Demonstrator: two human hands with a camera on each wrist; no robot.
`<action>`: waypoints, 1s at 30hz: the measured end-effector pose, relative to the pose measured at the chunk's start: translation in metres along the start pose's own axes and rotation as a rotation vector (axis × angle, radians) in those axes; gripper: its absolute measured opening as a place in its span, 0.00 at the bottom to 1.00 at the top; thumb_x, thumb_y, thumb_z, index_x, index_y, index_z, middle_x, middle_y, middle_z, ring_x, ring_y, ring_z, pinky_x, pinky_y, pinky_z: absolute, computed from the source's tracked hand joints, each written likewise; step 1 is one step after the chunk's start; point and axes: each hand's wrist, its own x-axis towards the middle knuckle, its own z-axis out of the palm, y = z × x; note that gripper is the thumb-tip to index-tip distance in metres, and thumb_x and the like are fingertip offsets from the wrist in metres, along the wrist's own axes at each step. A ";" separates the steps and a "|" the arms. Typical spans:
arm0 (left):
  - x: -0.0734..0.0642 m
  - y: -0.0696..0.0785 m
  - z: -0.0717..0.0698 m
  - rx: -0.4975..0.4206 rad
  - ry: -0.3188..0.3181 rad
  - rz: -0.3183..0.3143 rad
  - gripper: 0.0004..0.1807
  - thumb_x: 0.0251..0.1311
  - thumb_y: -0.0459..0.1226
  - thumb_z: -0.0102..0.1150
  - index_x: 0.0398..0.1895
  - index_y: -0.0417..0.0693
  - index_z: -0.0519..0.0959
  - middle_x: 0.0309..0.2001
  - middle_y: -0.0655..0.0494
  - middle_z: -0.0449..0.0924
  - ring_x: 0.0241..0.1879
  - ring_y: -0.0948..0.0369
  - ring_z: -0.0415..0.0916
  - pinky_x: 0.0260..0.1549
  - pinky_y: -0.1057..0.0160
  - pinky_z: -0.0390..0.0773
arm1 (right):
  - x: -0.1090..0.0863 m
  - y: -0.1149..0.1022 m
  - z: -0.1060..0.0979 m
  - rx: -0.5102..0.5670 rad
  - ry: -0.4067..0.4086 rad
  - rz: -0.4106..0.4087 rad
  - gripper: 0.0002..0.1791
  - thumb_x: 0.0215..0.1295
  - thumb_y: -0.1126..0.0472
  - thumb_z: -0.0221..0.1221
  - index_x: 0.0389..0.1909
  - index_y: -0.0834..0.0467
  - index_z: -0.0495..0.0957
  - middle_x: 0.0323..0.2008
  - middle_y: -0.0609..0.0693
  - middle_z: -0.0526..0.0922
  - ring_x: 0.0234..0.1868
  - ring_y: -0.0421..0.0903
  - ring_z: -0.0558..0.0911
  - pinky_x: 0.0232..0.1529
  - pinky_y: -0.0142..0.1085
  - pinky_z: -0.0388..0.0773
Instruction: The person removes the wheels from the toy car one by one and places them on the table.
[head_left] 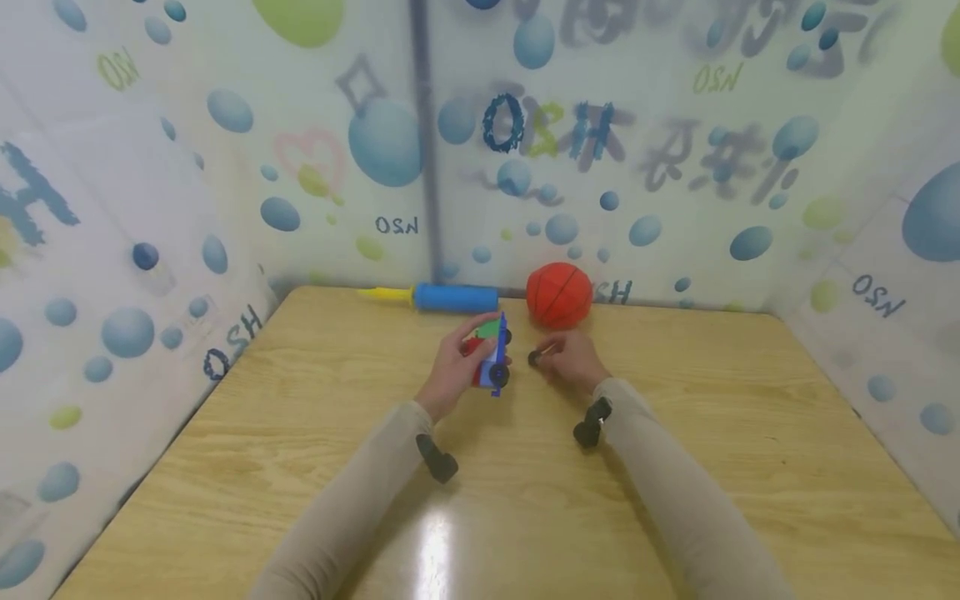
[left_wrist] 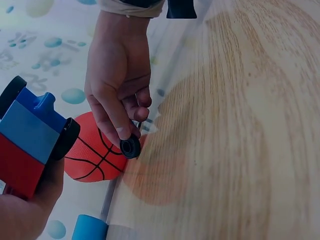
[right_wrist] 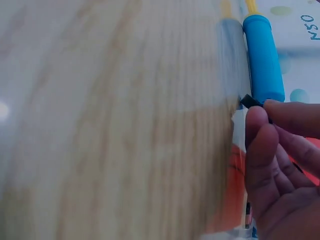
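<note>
My left hand (head_left: 450,365) grips a toy vehicle (head_left: 487,373) above the table, its blue chassis turned toward the right. The vehicle has red, green and light blue parts, and black wheels show on its chassis. In the left wrist view the toy vehicle (left_wrist: 31,124) fills the left edge, with fingers partly hidden behind it. A short gap to the right, my right hand (head_left: 576,362) pinches a small black wheel (left_wrist: 131,147) between thumb and index finger. Seen from the right wrist, the wheel (right_wrist: 251,101) is nearly edge-on at the fingertips.
A red ball (head_left: 558,294) with black lines sits at the table's back edge, just beyond the right hand. Left of it lies a blue hand pump (head_left: 456,297) with a yellow nozzle. Printed walls surround the wooden table (head_left: 525,500) at the back and sides.
</note>
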 end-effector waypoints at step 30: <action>0.005 -0.002 -0.001 0.013 0.006 -0.023 0.25 0.76 0.41 0.49 0.73 0.64 0.65 0.62 0.37 0.76 0.50 0.54 0.86 0.48 0.54 0.86 | -0.004 -0.007 -0.013 -0.145 0.037 0.103 0.13 0.66 0.60 0.59 0.47 0.62 0.83 0.24 0.49 0.84 0.28 0.42 0.81 0.36 0.31 0.74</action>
